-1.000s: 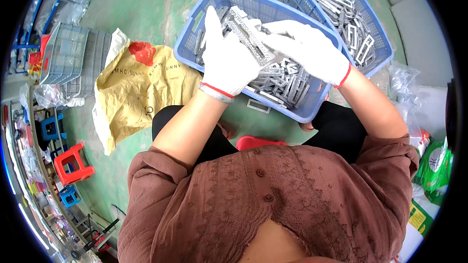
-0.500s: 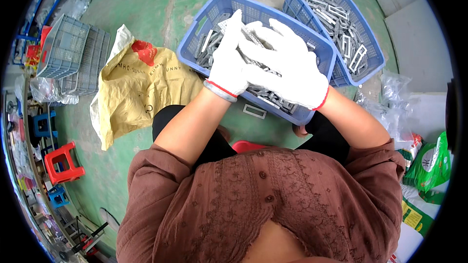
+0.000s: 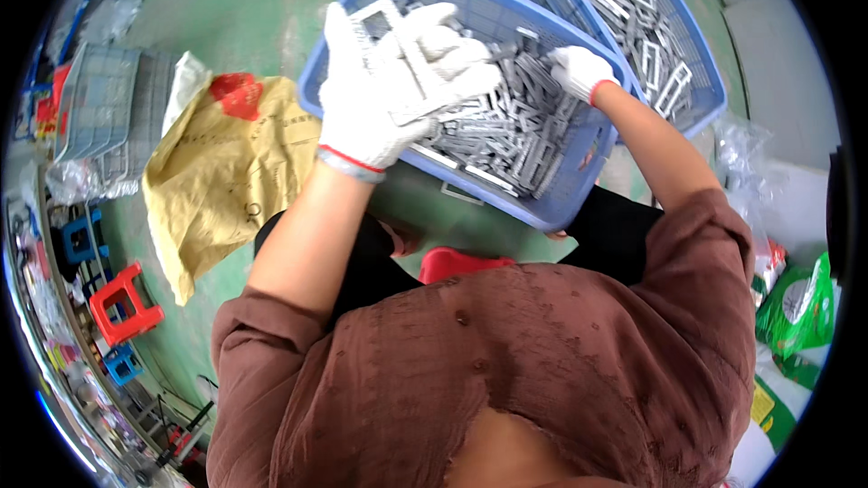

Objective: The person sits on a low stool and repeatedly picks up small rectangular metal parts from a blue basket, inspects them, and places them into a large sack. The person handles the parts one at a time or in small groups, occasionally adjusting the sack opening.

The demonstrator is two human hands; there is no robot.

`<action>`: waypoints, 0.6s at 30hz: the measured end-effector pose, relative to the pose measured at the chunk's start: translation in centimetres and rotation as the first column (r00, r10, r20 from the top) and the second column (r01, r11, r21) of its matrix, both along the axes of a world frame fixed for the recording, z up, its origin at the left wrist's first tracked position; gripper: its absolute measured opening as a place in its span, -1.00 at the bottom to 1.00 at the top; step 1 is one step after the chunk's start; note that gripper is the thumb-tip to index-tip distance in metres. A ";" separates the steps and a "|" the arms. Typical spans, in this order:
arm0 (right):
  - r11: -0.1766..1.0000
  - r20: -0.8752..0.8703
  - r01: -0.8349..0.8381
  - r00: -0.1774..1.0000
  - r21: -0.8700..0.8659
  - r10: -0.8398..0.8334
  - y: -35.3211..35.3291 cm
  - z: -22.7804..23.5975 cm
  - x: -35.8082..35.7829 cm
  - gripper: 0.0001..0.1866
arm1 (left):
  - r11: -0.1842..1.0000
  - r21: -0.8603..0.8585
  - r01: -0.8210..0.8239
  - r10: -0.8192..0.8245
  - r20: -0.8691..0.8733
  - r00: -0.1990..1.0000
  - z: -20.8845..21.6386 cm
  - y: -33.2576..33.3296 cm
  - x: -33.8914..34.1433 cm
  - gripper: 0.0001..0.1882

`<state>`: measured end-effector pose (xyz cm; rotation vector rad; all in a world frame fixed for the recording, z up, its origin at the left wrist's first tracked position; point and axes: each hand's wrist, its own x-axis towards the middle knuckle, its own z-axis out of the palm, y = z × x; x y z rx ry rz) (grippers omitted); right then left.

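"Above the left part of the near blue basket [image 3: 562, 206], what does the left hand [image 3: 372, 95] have?"

"One pale rectangular frame [image 3: 414, 56], tilted across the gloved palm. That grip is loosely closed around it, thumb along its left side, bent fingers at its right."

"And the right hand [image 3: 579, 74]?"

"Gloved too, at the right side of the same basket, close over the heap of grey frames [image 3: 511, 126]. Its fingers are bent, but I cannot tell how far that grip is open or whether it has anything."

"Further out?"

"A second blue basket [image 3: 712, 108] of similar pieces stands just beyond, to the right. Left of the near one, a crumpled yellow sack [image 3: 237, 163] lies on the green floor [image 3: 262, 23], with a red stool [image 3: 127, 305] well apart."
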<state>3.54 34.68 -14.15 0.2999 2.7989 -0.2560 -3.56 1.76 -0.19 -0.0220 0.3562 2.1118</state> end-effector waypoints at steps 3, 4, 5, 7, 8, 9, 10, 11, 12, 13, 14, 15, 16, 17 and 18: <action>0.992 0.101 0.119 0.987 0.039 -0.123 1.1 -3.4 -0.9 -0.61 | 0.993 -0.119 -0.011 0.010 -0.009 1.000 -1.5 0.1 -0.7 -0.01; 0.991 0.146 0.123 0.981 0.047 -0.128 0.6 -3.9 -1.6 -0.60 | 0.983 -0.184 -0.027 0.024 -0.019 1.000 -1.7 0.2 -0.6 -0.02; 0.995 0.224 0.040 0.973 0.096 -0.061 -1.5 -1.5 -2.1 -0.62 | 0.966 -0.253 -0.057 0.050 -0.033 0.998 -1.8 0.1 -0.4 -0.03; 0.997 0.245 0.055 0.967 0.050 -0.065 -1.8 -3.4 -2.2 -0.63 | 0.966 -0.253 -0.055 0.049 -0.030 0.998 -2.5 0.2 -0.9 -0.07; 0.994 0.227 0.087 0.969 0.062 -0.099 -2.0 -4.5 -2.1 -0.64 | 0.969 -0.244 -0.049 0.043 -0.031 0.999 -2.6 0.4 -0.9 -0.07; 0.989 0.227 0.120 0.964 0.081 -0.136 -2.2 -5.6 -2.3 -0.64 | 0.971 -0.233 -0.047 0.041 -0.033 0.999 -2.6 0.6 -0.9 -0.07; 0.983 0.226 0.153 0.959 0.100 -0.173 -2.3 -6.5 -2.4 -0.65 | 0.974 -0.222 -0.045 0.038 -0.035 0.999 -2.6 0.7 -0.8 -0.07; 0.975 0.224 0.187 0.952 0.119 -0.210 -2.4 -7.3 -2.5 -0.65 | 0.965 -0.256 -0.059 0.051 -0.036 0.998 -2.5 0.8 -0.6 -0.07; 0.971 0.199 0.202 0.954 0.129 -0.225 -2.5 -7.9 -2.5 -0.66 | 0.954 -0.290 -0.076 0.066 -0.041 0.997 -2.2 0.9 -0.4 -0.07; 0.966 0.174 0.218 0.955 0.139 -0.241 -2.7 -8.3 -2.4 -0.66 | 0.941 -0.325 -0.092 0.081 -0.048 0.996 -2.0 1.0 -0.2 -0.07; 0.961 0.149 0.235 0.955 0.148 -0.256 -2.8 -8.7 -2.3 -0.66 | 0.940 -0.331 -0.084 0.077 -0.035 0.996 -1.8 1.1 -0.1 -0.08; 0.954 0.125 0.264 0.951 0.142 -0.282 -3.1 -8.2 -2.2 -0.66 | 0.938 -0.337 -0.079 0.076 -0.022 0.997 -1.7 1.1 0.0 -0.08; 0.954 0.122 0.272 0.950 0.128 -0.287 -3.0 -8.4 -2.2 -0.66 | 0.937 -0.343 -0.074 0.075 -0.009 0.997 -1.6 1.1 0.1 -0.09; 0.954 0.120 0.279 0.949 0.113 -0.292 -2.6 -8.7 -2.1 -0.65 | 0.935 -0.349 -0.068 0.060 -0.034 0.998 -1.8 1.0 0.0 -0.16; 0.952 0.117 0.290 0.947 0.095 -0.300 -2.5 -8.8 -2.2 -0.65 | 0.932 -0.358 -0.060 0.041 -0.061 0.997 -2.3 0.9 -0.2 -0.23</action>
